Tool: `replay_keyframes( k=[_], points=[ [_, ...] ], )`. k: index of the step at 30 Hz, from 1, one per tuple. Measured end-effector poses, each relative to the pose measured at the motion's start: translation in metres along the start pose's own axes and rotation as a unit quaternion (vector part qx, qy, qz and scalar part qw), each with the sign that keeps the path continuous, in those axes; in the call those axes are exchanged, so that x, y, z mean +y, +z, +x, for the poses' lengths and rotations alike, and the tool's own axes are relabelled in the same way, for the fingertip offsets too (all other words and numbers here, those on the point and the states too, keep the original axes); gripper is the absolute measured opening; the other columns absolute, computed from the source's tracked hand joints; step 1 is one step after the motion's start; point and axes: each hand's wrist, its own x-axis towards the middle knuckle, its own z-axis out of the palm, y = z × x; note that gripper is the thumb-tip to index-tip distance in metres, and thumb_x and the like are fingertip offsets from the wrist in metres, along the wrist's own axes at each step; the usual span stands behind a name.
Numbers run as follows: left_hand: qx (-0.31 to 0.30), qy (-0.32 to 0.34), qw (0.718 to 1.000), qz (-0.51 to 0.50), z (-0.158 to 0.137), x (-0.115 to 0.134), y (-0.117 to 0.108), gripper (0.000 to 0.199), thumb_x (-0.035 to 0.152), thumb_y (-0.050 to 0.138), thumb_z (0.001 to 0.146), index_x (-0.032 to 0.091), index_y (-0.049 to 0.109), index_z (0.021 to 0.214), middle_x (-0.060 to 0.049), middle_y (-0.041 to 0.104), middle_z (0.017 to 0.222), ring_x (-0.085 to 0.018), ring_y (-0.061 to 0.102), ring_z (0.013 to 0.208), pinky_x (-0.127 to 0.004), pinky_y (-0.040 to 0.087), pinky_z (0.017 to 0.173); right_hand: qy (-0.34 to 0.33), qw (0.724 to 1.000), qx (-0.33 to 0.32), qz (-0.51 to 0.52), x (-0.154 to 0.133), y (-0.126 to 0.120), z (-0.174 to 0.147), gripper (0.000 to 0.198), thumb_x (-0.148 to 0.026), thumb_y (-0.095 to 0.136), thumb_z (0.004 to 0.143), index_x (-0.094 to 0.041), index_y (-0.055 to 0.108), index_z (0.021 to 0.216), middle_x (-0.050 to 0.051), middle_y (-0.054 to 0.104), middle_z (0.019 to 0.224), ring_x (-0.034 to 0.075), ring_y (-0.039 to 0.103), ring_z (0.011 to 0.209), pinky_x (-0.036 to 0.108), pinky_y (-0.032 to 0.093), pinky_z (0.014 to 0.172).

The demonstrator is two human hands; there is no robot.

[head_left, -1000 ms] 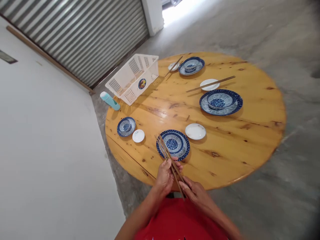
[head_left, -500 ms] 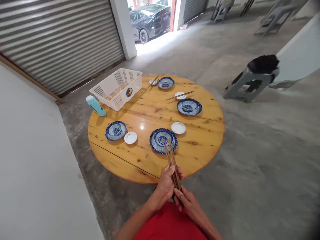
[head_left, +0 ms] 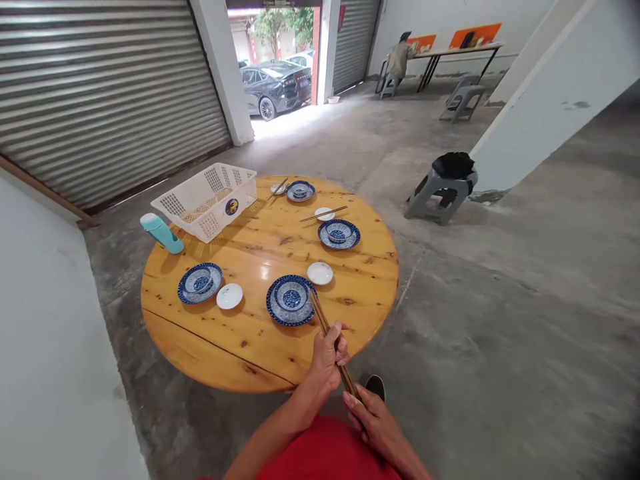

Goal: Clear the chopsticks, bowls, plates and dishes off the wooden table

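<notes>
Both of my hands grip a bundle of brown chopsticks [head_left: 346,379] at the table's near edge. My left hand [head_left: 328,355] is closed round their middle, and my right hand [head_left: 370,415] is closed round the lower end. The upper tips reach over the rim of the nearest blue-patterned plate [head_left: 273,313], which carries a matching bowl [head_left: 292,297]. Beside it lies a small white dish [head_left: 320,273]. To the left are another blue plate with a bowl [head_left: 200,283] and a white dish [head_left: 229,297]. How many chopsticks I hold cannot be told.
On the round wooden table [head_left: 235,353] stand a white plastic basket [head_left: 210,207] and a turquoise bottle [head_left: 162,233]. Farther back, chopsticks [head_left: 335,211] rest across a white dish, near a blue plate [head_left: 350,241]. A grey stool [head_left: 443,190] stands right. A person [head_left: 399,60] sits far off.
The view has turned right and tilted up, bringing the far person into sight. The chopsticks, spread at their tips before, are now gathered close together. Both hands still hold them.
</notes>
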Motion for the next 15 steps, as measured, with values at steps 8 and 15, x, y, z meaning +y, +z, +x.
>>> replay_keyframes(
  k=[8,15],
  points=[
    [-0.043,-0.035,0.997,0.051,0.052,-0.076,0.130,0.049,0.061,0.074,0.069,0.015,0.063,0.084,0.010,0.038,0.045,-0.003,0.017,0.038,-0.024,0.009,0.043,0.038,0.997,0.039,0.059,-0.001,-0.148,0.000,0.071,-0.091,0.062,0.059,-0.022,0.047,0.068,-0.005,0.045,0.049,0.009,0.039,0.040,0.022,0.026,0.038],
    [-0.074,-0.061,0.993,0.066,0.088,-0.136,0.222,0.037,0.052,0.068,0.074,0.015,0.064,0.082,0.008,0.043,0.048,-0.004,0.021,0.039,-0.025,0.011,0.043,0.069,0.986,0.089,0.126,0.018,-0.260,-0.008,0.069,-0.086,0.070,0.060,-0.023,0.048,0.076,-0.007,0.043,0.053,0.006,0.028,0.038,0.022,0.024,0.039]
  ],
)
